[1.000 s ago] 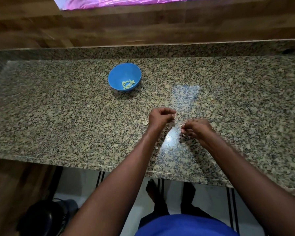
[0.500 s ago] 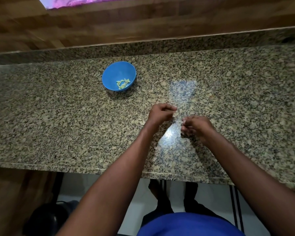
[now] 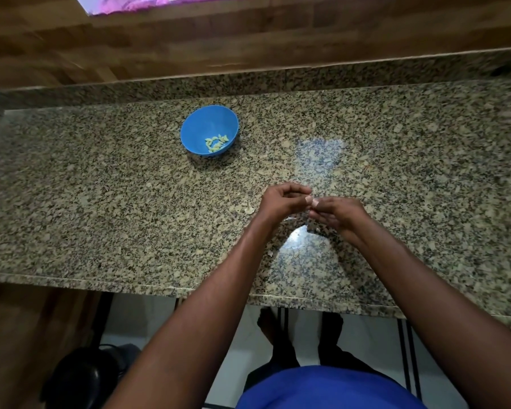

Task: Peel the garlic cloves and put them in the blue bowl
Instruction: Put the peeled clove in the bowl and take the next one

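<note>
Head view: speckled granite surface [image 3: 101, 202], wood wall behind its far edge. Blue bowl [image 3: 209, 130] sits toward the far edge, left of centre, well apart from the hands. Peeled garlic cloves [image 3: 216, 142] lie in a small pile in the bowl's bottom, pale yellow-green. Left hand [image 3: 281, 200] and right hand [image 3: 337, 214] meet over the middle of the surface, fingertips touching or nearly so. Both hands have fingers curled in, pinching at something small between them; the thing itself is too small and hidden to tell, probably a clove but can't confirm. A pale thumbnail shows where the hands meet. Small pale scrap, looks like garlic skin [image 3: 250, 207], lies on the surface just left of the left hand. More tiny pale bits near the left forearm, toward the near edge, hard to tell from the granite flecks.
</note>
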`<act>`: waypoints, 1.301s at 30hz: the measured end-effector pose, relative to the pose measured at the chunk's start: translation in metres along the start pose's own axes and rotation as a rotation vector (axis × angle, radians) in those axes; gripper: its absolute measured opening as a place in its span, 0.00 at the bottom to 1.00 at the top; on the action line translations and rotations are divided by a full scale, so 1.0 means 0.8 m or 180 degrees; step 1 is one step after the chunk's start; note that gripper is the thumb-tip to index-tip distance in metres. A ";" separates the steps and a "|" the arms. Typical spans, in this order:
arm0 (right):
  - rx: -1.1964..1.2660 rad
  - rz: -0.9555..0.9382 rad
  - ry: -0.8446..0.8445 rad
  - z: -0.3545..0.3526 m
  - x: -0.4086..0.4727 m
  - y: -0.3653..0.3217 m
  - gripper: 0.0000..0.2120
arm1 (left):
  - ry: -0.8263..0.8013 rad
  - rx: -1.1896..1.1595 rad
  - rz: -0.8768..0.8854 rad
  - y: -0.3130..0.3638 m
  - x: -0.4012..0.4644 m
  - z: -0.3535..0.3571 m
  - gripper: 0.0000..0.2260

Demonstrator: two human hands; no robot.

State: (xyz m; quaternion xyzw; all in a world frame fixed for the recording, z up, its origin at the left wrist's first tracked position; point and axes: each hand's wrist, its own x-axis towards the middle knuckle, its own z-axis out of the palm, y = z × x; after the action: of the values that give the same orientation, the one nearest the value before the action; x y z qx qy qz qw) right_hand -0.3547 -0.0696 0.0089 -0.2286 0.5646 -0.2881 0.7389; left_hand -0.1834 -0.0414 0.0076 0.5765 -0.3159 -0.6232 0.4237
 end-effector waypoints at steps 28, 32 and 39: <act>-0.1268 -0.0710 0.0805 0.037 0.042 -0.025 0.04 | 0.0686 0.0456 -0.0272 -0.010 0.012 -0.017 0.08; -0.2208 -0.1131 0.0995 0.037 0.045 -0.029 0.03 | 0.0900 0.0865 -0.0128 -0.010 0.009 -0.020 0.06; -0.3352 -0.1490 0.0910 -0.003 0.030 -0.004 0.05 | 0.0790 0.1596 0.0098 -0.020 -0.001 -0.006 0.07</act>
State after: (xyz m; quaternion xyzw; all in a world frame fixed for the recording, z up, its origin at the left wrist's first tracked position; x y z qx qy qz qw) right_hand -0.3525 -0.0882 -0.0062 -0.6418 0.6601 -0.1523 0.3595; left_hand -0.1816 -0.0332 -0.0065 0.7304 -0.4146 -0.4437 0.3127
